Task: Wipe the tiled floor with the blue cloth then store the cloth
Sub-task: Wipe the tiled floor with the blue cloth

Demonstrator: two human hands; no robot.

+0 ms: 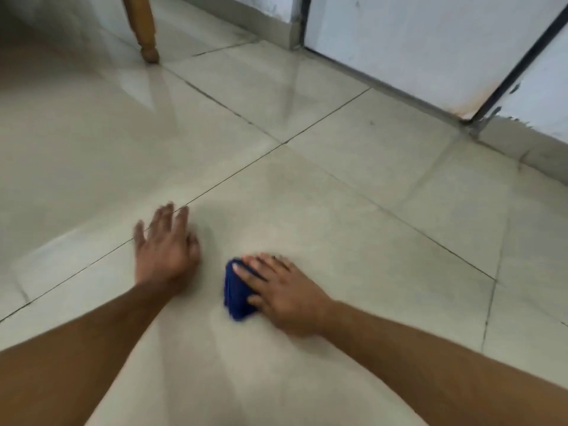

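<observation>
Bunched blue cloth (238, 292) under flat right hand (284, 298), left hand (166, 250) splayed, grip holding nothing, on glossy tiled floor (353, 210).

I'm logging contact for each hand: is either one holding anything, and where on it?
The right hand presses flat on the right side of the bunched blue cloth, fingers straight, not gripping. The left hand holds nothing, resting spread on the tiled floor.

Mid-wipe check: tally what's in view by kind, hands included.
Hands: 2, left hand flat on the tiled floor, right hand pressing the cloth
Blue cloth: 1
Wooden furniture leg: 1
Total: 4
</observation>
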